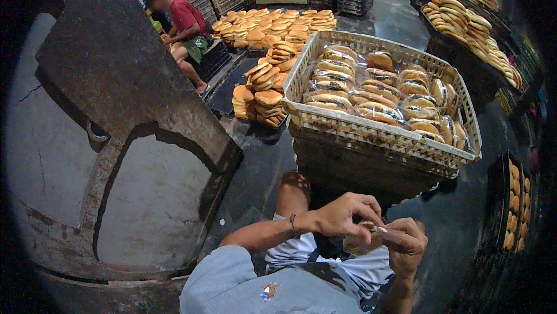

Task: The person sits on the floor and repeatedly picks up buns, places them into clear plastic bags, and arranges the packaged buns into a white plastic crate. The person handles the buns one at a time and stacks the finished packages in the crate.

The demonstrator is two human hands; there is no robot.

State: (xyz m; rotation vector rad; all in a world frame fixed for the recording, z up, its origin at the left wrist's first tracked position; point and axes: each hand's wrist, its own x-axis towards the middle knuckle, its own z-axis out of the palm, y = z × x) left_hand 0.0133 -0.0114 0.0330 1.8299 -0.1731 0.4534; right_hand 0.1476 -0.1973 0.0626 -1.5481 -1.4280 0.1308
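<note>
My left hand [343,215] and my right hand [406,243] meet low in the view, both closed on a clear plastic bag with a round brown bun [361,245] inside. The fingers pinch the bag's top between them. Just beyond my hands stands a cream plastic basket [371,131] filled with several bagged buns [377,91]. It rests on a dark stack of crates [360,169].
Unbagged buns [264,93] lie stacked on a dark tray beyond the basket, with more piles [272,24] behind. A seated person in a red shirt [185,24] works at the far left. A grey concrete wall [116,140] fills the left. Trays of buns [470,30] line the right.
</note>
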